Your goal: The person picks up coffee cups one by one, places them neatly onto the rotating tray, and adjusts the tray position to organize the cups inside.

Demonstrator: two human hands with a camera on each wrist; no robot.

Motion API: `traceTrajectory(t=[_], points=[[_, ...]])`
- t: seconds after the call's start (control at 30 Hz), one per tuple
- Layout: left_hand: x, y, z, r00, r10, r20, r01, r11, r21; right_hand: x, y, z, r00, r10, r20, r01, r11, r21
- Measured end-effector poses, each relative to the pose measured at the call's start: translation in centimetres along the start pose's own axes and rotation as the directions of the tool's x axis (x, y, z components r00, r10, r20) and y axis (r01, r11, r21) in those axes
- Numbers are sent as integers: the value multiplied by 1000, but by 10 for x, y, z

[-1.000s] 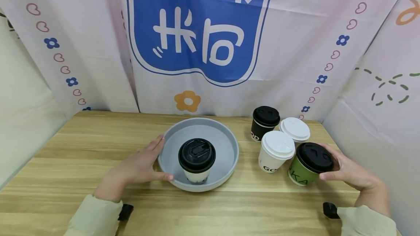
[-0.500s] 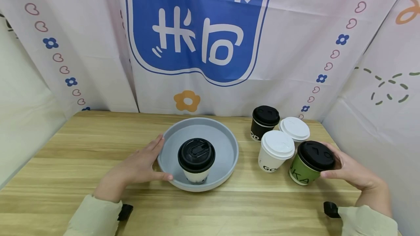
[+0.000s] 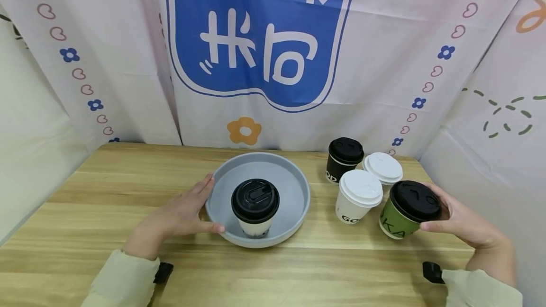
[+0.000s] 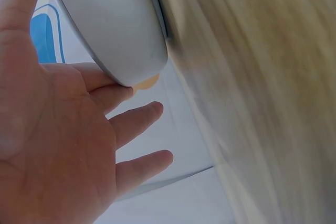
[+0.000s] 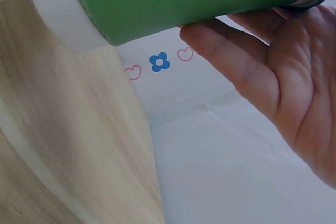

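In the head view, my left hand rests against the left side of a round grey tray, thumb at the near rim. The left wrist view has fingertips touching the tray's outer wall, with two other fingers held out straight and free. A white paper cup with a glossy black lid stands upright in the tray. At the right, my right hand grips a green paper cup with a black lid, thumb on the near side and fingers behind. The cup leans slightly.
Left of the green cup is a white-lidded white cup. Behind stand another white-lidded cup and a black cup, close together. A printed cloth hangs along the back edge of the wooden table.
My right hand and the green cup have shifted slightly right and away from me, widening the gap to the white cup. The left hand and the tray stay put.
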State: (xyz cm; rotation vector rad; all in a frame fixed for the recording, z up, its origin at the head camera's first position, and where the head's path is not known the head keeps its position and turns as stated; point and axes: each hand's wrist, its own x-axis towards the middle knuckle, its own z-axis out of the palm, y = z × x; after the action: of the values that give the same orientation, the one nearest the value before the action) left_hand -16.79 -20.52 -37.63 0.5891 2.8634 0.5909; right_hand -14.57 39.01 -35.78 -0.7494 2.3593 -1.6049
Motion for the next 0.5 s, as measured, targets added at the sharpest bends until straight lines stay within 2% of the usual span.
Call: traceTrajectory(t=[0.3, 0.5], points=[[1, -1, -2, 1000, 18, 12, -18, 1000, -7, -2, 0, -1, 1000, 9, 5, -9, 1000, 2], [0, 1, -3, 1000, 19, 13, -19, 1000, 15, -2, -5, -1, 1000, 14, -13, -15, 999, -36]])
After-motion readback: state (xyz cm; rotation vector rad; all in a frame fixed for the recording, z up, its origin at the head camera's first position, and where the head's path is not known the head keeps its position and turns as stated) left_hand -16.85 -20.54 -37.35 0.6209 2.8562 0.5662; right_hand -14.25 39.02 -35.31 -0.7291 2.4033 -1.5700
